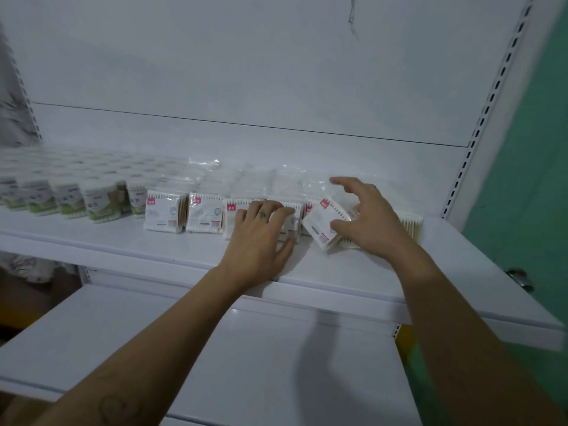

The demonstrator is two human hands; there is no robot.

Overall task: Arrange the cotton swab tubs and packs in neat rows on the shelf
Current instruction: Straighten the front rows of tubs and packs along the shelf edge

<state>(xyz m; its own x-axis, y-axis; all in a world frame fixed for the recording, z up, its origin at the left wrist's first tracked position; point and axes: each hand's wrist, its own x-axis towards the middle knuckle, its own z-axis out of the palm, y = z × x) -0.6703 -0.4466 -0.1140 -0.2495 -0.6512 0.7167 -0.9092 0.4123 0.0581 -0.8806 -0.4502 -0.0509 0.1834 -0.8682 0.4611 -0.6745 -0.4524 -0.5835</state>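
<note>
- The tilted pack of cotton swabs lies askew near the right end of the front row on the shelf, its red-tagged corner turned up and back.
- The right hand is over that pack with fingers spread wide and arched. The thumb lies against the pack's face, and the forefinger is stretched out well above it.
- Just left of the tilted pack, the left hand lies flat with straight fingers on two upright packs, covering most of their fronts.
- Further left, two more packs stand side by side and face front.
- Beyond them stand rows of green-labelled tubs, which run out of the picture at the left.
- Behind the tilted pack, clear plastic packs fill the back rows. They are glossy and blurred, so their number cannot be told.
- Right of the tilted pack, one pack shows only its wooden stick ends past the right hand.
- Below it, a lower shelf juts forward, partly covered by both forearms.
- Far right of it, a slotted upright borders a green wall.
</note>
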